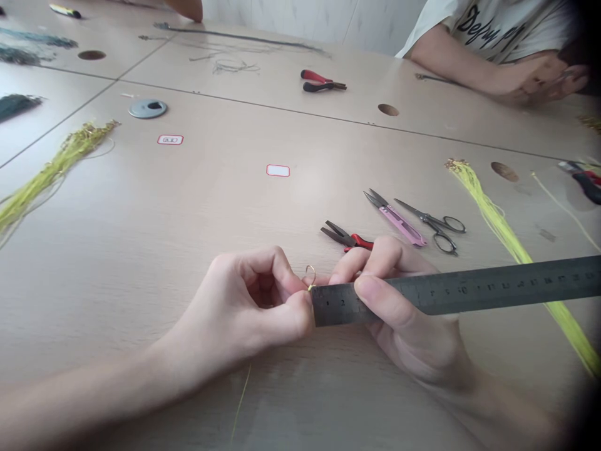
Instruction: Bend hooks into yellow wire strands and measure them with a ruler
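My left hand (263, 300) pinches a yellow cord (241, 401) by its end, where a small gold-coloured ring (310, 272) stands up at the fingertips. The cord's thin tail shows below the hand; the stretch inside the fingers is hidden. In my right hand (404, 300) is a steel ruler (498, 285), gripped between thumb and fingers, its low-numbered end against the cord end and left fingertips. Just beyond the right fingers lie red-handled pliers (345, 235), partly covered by them, then pink thread snips (397, 216) and dark scissors (434, 222).
Bundles of yellow cords lie at left (51, 169) and right (493, 219), the right one passing under the ruler. Another pair of red-and-black pliers (322, 81), a grey round cover (148, 108) and labels (278, 170) are farther back. A co-worker's hands (544, 78) rest top right.
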The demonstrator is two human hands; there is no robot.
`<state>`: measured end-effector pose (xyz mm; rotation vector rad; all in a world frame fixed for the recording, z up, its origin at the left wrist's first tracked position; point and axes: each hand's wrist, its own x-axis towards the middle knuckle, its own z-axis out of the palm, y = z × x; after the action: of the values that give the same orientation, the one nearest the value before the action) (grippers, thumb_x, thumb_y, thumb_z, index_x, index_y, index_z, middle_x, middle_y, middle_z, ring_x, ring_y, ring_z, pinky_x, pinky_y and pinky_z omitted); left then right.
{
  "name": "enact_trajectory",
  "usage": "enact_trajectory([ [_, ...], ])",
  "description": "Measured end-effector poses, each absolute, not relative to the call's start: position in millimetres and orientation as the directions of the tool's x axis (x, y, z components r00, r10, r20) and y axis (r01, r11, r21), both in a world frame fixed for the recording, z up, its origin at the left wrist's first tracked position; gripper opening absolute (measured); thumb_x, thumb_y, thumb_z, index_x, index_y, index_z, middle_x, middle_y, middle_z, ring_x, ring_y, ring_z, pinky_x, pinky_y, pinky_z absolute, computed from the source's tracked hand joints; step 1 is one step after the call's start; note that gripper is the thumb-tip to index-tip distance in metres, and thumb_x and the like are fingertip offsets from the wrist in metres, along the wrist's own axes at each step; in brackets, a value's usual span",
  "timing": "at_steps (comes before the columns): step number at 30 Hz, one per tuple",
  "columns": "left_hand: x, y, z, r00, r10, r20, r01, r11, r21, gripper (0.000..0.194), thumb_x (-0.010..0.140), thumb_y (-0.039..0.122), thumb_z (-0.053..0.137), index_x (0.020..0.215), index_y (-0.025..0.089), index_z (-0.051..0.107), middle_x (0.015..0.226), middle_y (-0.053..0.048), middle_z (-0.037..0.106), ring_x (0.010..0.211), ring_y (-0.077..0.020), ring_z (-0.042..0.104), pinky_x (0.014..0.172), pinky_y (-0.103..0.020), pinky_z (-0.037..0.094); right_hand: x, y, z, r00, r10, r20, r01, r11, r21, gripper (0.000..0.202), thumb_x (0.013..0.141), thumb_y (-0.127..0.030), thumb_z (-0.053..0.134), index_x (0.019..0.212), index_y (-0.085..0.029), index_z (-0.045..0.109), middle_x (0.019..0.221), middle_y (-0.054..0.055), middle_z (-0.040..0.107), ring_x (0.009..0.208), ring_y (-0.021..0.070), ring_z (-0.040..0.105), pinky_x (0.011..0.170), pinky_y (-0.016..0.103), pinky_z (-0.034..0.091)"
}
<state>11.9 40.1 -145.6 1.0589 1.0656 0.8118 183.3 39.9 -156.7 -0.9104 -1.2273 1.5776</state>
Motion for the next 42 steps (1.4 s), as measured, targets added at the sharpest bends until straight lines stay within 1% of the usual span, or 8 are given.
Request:
enact_trajectory([
  [12, 12.0, 41.2, -143.7, 0.295, 0.908, -0.297, -0.008, 0.313, 0.95, 0.018, 0.064, 0.007, 0.057, 0.053, 0.016, 0.047, 0.05, 0.008, 0.05, 0.044, -0.0028, 0.041, 0.039, -0.01, 0.033, 181.9, 40.3, -156.7, -0.312, 0.95, -0.015, -0.258, -0.099, -0.961, 0.017, 0.083, -0.023, 0.059, 0.069, -0.023, 0.052, 0.079, -0.003, 0.066, 0.082, 0.0186, 0.068, 0.074, 0.037, 0.057],
  [16, 12.4, 42.0, -144.2, 0.296, 0.908, -0.295, -0.006, 0.311, 0.95, 0.018, 0.065, 0.008, 0.057, 0.052, 0.016, 0.047, 0.048, 0.008, 0.049, 0.043, -0.0025, 0.04, 0.038, -0.01, 0.032, 182.3, 41.0, -157.4, -0.31, 0.951, -0.005, -0.253, -0.087, -0.964, 0.016, 0.084, -0.023, 0.059, 0.07, -0.022, 0.052, 0.079, -0.002, 0.066, 0.083, 0.0192, 0.067, 0.074, 0.037, 0.057],
  [21, 12.2, 39.9, -145.4, 0.292, 0.913, -0.285, -0.012, 0.302, 0.953, 0.018, 0.065, 0.007, 0.057, 0.053, 0.016, 0.047, 0.049, 0.009, 0.049, 0.043, -0.002, 0.04, 0.038, -0.009, 0.032, 182.7, 40.8, -156.9, -0.321, 0.947, -0.018, -0.266, -0.109, -0.958, 0.017, 0.084, -0.022, 0.059, 0.069, -0.022, 0.051, 0.079, -0.002, 0.066, 0.083, 0.0184, 0.068, 0.073, 0.035, 0.056],
  [31, 11.8, 40.7, -145.7, 0.292, 0.917, -0.271, -0.012, 0.287, 0.958, 0.018, 0.066, 0.007, 0.057, 0.053, 0.016, 0.048, 0.05, 0.009, 0.051, 0.045, -0.0018, 0.042, 0.04, -0.009, 0.034, 183.1, 40.3, -156.5, -0.318, 0.948, -0.026, -0.259, -0.113, -0.959, 0.017, 0.083, -0.024, 0.06, 0.068, -0.022, 0.051, 0.079, -0.002, 0.066, 0.084, 0.0203, 0.068, 0.075, 0.038, 0.056],
  [42, 12.6, 40.4, -145.4, 0.285, 0.916, -0.284, -0.021, 0.302, 0.953, 0.019, 0.065, 0.007, 0.057, 0.052, 0.016, 0.048, 0.049, 0.009, 0.051, 0.044, -0.0019, 0.041, 0.038, -0.008, 0.034, 182.8, 40.5, -155.7, -0.314, 0.949, -0.03, -0.249, -0.113, -0.962, 0.018, 0.083, -0.025, 0.06, 0.068, -0.023, 0.051, 0.079, -0.002, 0.067, 0.085, 0.0203, 0.068, 0.074, 0.037, 0.057],
])
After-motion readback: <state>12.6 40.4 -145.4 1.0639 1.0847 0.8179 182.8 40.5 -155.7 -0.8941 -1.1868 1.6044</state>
